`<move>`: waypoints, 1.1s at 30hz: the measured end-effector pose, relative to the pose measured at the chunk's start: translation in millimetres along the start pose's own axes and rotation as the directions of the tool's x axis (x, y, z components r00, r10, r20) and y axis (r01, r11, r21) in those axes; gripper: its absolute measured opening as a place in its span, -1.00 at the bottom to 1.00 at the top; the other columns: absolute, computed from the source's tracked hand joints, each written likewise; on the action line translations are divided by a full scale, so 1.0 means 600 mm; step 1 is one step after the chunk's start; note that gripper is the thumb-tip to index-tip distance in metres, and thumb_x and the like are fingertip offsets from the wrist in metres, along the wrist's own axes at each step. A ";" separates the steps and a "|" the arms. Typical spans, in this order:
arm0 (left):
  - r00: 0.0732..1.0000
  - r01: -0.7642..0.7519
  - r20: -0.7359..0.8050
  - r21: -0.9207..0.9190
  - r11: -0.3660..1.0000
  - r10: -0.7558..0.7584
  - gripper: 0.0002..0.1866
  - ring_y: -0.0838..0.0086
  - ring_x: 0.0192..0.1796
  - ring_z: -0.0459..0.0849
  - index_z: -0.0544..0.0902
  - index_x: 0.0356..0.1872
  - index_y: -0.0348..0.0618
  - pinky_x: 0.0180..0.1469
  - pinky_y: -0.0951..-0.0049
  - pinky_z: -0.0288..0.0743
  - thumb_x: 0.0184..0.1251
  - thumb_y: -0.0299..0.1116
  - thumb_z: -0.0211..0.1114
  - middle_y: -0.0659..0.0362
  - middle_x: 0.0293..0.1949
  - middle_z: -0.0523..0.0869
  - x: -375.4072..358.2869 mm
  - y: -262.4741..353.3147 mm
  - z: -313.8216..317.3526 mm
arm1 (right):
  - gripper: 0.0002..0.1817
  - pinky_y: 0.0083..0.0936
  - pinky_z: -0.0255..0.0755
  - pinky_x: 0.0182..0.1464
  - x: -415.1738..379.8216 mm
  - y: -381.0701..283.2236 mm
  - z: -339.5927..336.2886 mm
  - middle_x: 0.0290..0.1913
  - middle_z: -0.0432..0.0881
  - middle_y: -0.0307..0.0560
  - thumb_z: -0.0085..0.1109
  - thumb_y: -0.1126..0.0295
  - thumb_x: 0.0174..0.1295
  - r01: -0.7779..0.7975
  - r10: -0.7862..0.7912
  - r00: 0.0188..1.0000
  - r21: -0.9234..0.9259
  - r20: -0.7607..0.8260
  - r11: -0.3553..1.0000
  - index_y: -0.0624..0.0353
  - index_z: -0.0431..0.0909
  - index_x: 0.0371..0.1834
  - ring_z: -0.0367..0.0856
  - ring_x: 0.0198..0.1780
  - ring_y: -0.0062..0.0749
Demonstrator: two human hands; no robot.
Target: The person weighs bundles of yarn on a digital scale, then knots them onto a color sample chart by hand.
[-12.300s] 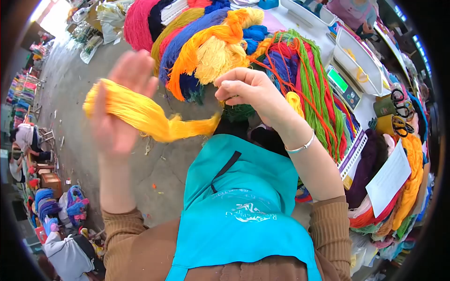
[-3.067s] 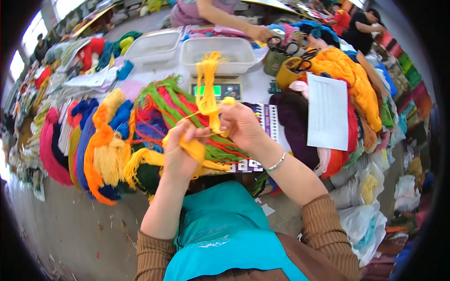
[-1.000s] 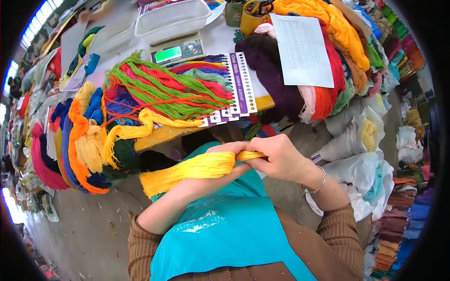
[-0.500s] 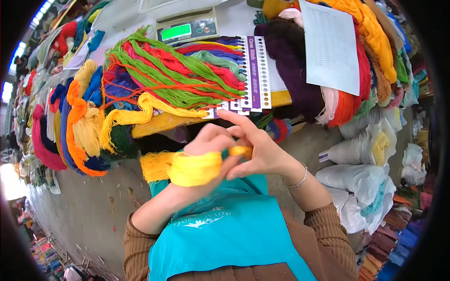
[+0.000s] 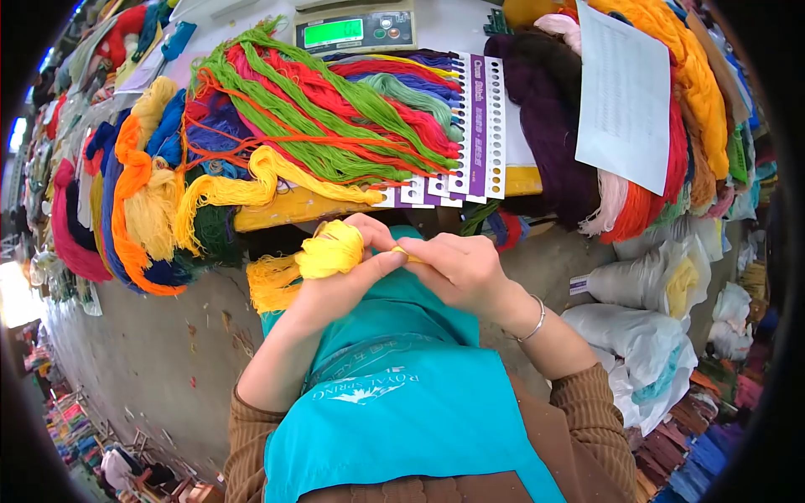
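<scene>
A yellow thread skein [image 5: 331,249] lies bunched over the back of my left hand [image 5: 356,272], its loose tail hanging to the left. My left fingers are closed, with thumb and forefinger pressed together at the skein's narrow end. Close beside it, my right hand [image 5: 459,267] pinches that same yellow end, and the fingertips of both hands nearly touch. Both hands are above my turquoise apron [image 5: 411,402], just short of the table edge. Beyond them, holed thread cards [image 5: 478,126] carry green, red, blue and orange threads [image 5: 335,126].
A scale [image 5: 356,32] with a lit green display stands at the back. A paper sheet [image 5: 623,101] rests on skeins at the right. Another yellow skein [image 5: 268,172] drapes by the yellow table edge [image 5: 302,215]. Filled plastic bags [image 5: 629,335] sit on the floor at the right.
The yellow skein on my left hand has moved up and slightly left. Both hands, apart and partly blurred before, have come together fingertip to fingertip at its narrow end.
</scene>
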State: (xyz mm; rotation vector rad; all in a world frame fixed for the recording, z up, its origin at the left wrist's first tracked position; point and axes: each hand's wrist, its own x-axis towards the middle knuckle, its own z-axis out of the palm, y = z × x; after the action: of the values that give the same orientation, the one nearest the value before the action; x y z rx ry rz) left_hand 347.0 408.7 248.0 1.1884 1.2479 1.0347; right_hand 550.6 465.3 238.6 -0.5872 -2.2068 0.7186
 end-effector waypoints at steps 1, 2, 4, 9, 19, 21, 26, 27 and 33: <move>0.998 0.049 0.034 -0.116 0.992 -0.045 -0.86 0.68 -0.22 0.48 0.63 -0.27 -0.17 -0.20 0.61 0.38 0.32 -0.40 0.43 0.31 -0.15 0.54 0.002 -0.002 -0.004 | -0.66 -0.44 0.57 -0.45 0.001 0.004 0.004 -0.41 0.64 -0.11 0.39 0.52 0.11 0.002 -0.002 1.000 0.005 0.004 1.000 0.25 0.64 -0.01 0.69 -0.45 -0.27; 0.994 0.099 0.076 -0.228 0.969 -0.084 -0.86 0.67 -0.22 0.49 0.63 -0.26 -0.17 -0.18 0.61 0.39 0.33 -0.39 0.43 0.32 -0.17 0.55 0.004 -0.004 -0.007 | -0.65 -0.46 0.52 -0.51 0.002 0.009 0.007 -0.48 0.57 -0.14 0.41 0.52 0.10 0.066 -0.066 0.997 0.000 -0.028 0.998 0.25 0.64 -0.01 0.62 -0.51 -0.32; 0.988 0.142 0.103 -0.310 0.940 -0.115 -0.85 0.68 -0.20 0.50 0.63 -0.25 -0.16 -0.17 0.62 0.39 0.34 -0.38 0.44 0.34 -0.20 0.56 0.010 -0.005 -0.010 | -0.64 -0.48 0.46 -0.58 0.009 0.012 0.005 -0.55 0.50 -0.18 0.42 0.52 0.09 0.125 -0.125 0.990 -0.006 -0.057 0.992 0.24 0.64 -0.01 0.56 -0.58 -0.37; 0.981 0.181 0.132 -0.378 0.908 -0.141 -0.85 0.67 -0.21 0.50 0.64 -0.26 -0.14 -0.15 0.64 0.37 0.33 -0.36 0.44 0.37 -0.27 0.57 0.021 0.001 -0.014 | -0.69 -0.46 0.39 -0.62 0.038 0.017 -0.008 -0.60 0.43 -0.22 0.44 0.52 0.06 0.114 -0.113 0.993 0.044 -0.018 0.992 0.19 0.65 -0.09 0.51 -0.62 -0.40; 0.948 0.192 -0.237 -0.102 0.976 -0.211 -0.72 0.63 -0.35 0.56 0.70 -0.16 -0.19 -0.27 0.58 0.42 0.54 -0.18 0.20 0.32 -0.33 0.71 0.059 -0.012 0.009 | -0.87 -0.37 0.57 -0.31 0.068 0.119 -0.018 -0.36 0.73 0.03 0.33 0.48 0.18 -0.197 0.201 0.980 0.139 -0.012 0.970 0.29 0.72 -0.24 0.73 -0.34 -0.17; 0.979 0.145 -0.172 0.193 0.970 -0.112 -0.70 0.64 -0.30 0.58 0.70 -0.05 -0.22 -0.17 0.59 0.43 0.57 -0.20 0.14 0.29 -0.38 0.76 0.076 -0.033 0.001 | -0.85 -0.43 0.57 -0.26 0.073 0.126 -0.020 -0.31 0.75 0.08 0.35 0.47 0.19 -0.306 0.299 0.952 0.186 0.065 0.934 0.34 0.72 -0.24 0.75 -0.31 -0.21; 0.980 0.185 -0.132 0.320 0.929 -0.150 -0.75 0.62 -0.34 0.60 0.67 -0.11 -0.21 -0.20 0.55 0.46 0.55 -0.25 0.12 0.30 -0.48 0.74 0.102 -0.023 0.009 | -0.84 -0.46 0.54 -0.28 0.065 0.135 -0.010 -0.34 0.75 0.04 0.33 0.44 0.23 -0.437 0.407 0.899 0.268 0.164 0.858 0.31 0.73 -0.21 0.73 -0.34 -0.31; 0.951 0.306 -0.138 0.265 0.915 -0.278 -0.76 0.58 -0.37 0.62 0.64 -0.12 -0.20 -0.22 0.50 0.47 0.55 -0.25 0.12 0.25 -0.47 0.74 0.104 -0.010 0.013 | -0.84 -0.47 0.54 -0.28 0.064 0.137 -0.011 -0.34 0.75 0.03 0.33 0.44 0.23 -0.470 0.438 0.883 0.285 0.170 0.836 0.30 0.73 -0.21 0.73 -0.34 -0.32; 0.923 0.329 -0.175 -0.109 0.938 -0.344 -0.78 0.60 -0.59 0.46 0.56 -0.10 -0.23 -0.54 0.53 0.28 0.53 -0.27 0.14 0.20 -0.36 0.72 0.100 -0.006 0.051 | -0.84 -0.50 0.55 -0.23 0.066 0.138 -0.026 -0.33 0.76 0.00 0.33 0.46 0.21 -0.531 0.478 0.847 0.332 0.232 0.780 0.27 0.73 -0.19 0.74 -0.30 -0.41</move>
State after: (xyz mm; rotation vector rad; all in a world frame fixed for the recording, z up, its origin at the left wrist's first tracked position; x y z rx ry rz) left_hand 381.5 465.3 235.4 0.7902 1.4877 0.9444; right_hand 553.3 555.2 213.8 -0.9619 -1.9448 1.4780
